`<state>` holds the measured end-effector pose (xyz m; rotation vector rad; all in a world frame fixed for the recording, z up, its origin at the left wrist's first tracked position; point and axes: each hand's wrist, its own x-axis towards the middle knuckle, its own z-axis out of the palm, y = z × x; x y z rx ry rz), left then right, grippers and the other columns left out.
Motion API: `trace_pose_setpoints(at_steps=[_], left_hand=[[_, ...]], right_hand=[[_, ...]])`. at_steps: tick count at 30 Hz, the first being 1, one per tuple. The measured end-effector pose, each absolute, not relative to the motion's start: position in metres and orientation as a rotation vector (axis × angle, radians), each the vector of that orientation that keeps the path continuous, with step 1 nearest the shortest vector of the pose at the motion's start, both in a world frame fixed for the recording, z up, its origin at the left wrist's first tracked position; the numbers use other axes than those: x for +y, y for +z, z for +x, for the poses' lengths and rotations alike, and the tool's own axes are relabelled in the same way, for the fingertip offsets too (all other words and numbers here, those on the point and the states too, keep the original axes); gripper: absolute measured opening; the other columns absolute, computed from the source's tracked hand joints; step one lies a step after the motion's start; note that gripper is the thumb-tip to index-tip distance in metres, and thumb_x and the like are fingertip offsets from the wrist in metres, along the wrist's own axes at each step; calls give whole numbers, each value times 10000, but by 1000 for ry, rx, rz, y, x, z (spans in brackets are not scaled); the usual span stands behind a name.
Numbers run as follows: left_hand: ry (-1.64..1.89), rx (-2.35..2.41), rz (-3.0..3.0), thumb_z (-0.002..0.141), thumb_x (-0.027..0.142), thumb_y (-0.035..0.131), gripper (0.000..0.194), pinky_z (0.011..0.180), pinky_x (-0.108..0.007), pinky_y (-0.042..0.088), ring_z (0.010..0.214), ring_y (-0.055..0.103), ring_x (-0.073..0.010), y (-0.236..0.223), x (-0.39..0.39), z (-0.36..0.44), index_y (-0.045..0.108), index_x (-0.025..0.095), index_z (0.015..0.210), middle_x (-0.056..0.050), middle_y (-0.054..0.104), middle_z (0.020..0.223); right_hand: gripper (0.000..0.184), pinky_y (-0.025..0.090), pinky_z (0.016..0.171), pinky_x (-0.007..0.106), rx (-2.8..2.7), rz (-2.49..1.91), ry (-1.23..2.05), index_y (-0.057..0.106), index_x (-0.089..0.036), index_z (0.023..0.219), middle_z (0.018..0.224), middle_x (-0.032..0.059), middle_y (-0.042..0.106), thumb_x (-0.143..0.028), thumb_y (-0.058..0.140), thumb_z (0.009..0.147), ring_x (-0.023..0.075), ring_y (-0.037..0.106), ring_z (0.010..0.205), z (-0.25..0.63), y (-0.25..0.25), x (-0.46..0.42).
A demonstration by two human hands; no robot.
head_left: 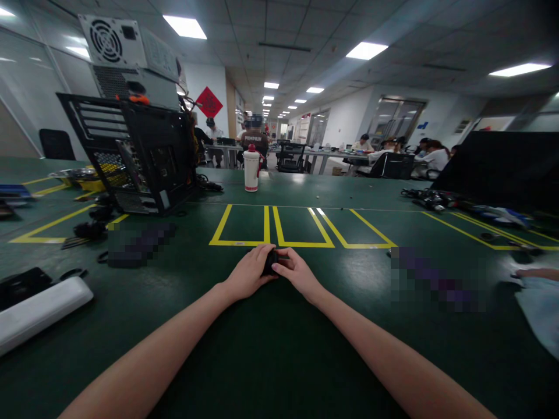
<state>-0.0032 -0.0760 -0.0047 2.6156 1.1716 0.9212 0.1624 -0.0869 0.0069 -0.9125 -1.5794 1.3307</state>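
Both my hands meet over the green tabletop [279, 349], just on the near side of the yellow taped boxes. Between them is a small black object [269, 263], mostly covered by fingers, so its kind cannot be made out. My left hand [251, 270] wraps round its left side and top. From the right, the thumb and fingers of my right hand [299, 273] close on the same object. Yellow tape rectangles [303, 245] lie flat on the table just beyond my fingertips.
An open black computer case [161, 157] with a power supply [126, 43] on top stands left. A white tumbler [251, 170] stands beyond the tape. At left lies a white elongated object [48, 311]. Cables [425, 199] lie right. Another person's sleeve [541, 308] shows at the right edge.
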Motion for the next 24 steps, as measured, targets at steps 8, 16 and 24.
trace_pose_setpoints(at_steps=[8, 16, 24], left_hand=[[911, 1160, 2614, 732, 298, 596, 587, 910, -467, 379, 1104, 431, -260, -2, -77, -3, 261, 222, 1208, -95, 409, 1205], [900, 1165, 2599, 723, 290, 612, 604, 913, -474, 375, 1114, 432, -264, 1, -80, -3, 261, 221, 1210, -103, 413, 1209], [905, 1163, 2608, 721, 282, 612, 592, 917, -459, 379, 1103, 437, -256, 2, -81, -3, 271, 221, 1201, -93, 422, 1196]], right_hand=[[198, 453, 818, 357, -1567, -847, 1297, 482, -225, 903, 988, 14, 523, -238, 568, 725, 186, 521, 983, 161, 7, -92], [284, 428, 863, 382, -1591, -931, 1286, 480, -220, 1008, 1066, 38, 515, -258, 554, 736, 192, 501, 1026, 163, 5, -88], [238, 442, 836, 363, -1550, -845, 1299, 484, -224, 913, 957, 13, 545, -248, 592, 702, 183, 534, 967, 160, 5, -89]])
